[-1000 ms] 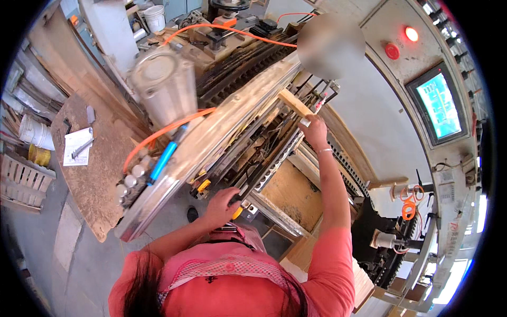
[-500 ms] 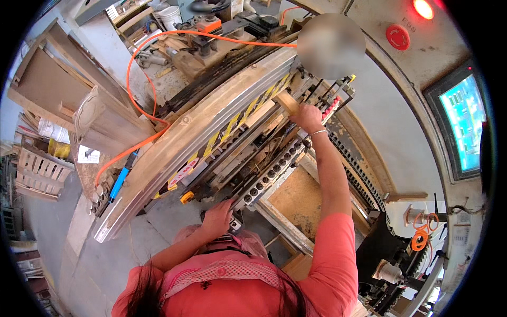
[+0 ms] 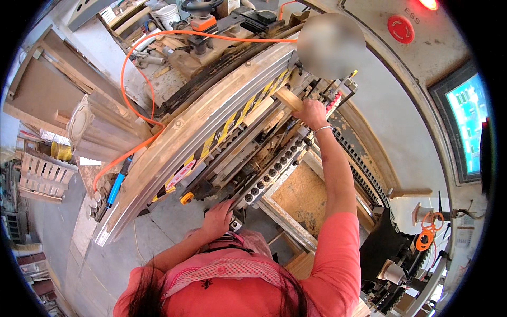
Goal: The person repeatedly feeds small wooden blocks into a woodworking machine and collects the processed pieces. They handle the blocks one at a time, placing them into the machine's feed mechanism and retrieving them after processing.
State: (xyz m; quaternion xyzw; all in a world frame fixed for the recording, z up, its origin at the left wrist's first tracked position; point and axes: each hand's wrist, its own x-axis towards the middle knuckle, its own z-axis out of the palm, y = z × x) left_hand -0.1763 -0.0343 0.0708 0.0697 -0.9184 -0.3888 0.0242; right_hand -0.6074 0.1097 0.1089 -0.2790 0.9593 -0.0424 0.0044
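Note:
My right hand (image 3: 310, 114) is closed round the near end of a short wooden block (image 3: 290, 99), held over the far part of a long machine bed. Part of the block is hidden by my fingers. My left hand (image 3: 216, 221) rests at the near end of the bed, its fingers laid along the edge and partly hidden. Between my hands runs a metal rail with a row of round black knobs (image 3: 271, 173). Left of the rail, narrow slots and bars lie inside the machine, with wood scraps among them.
A wooden-topped beam with yellow-black striped tape (image 3: 228, 128) runs along the left. An orange hose (image 3: 124, 84) loops over it to a blue air tool (image 3: 117, 185). At right are a red stop button (image 3: 400, 29), a lit screen (image 3: 467, 124) and a drag chain (image 3: 364, 169).
The view has shifted slightly, so the screen and stop button sit farther right. My right hand still grips the wooden block, and my left hand stays at the bed's end.

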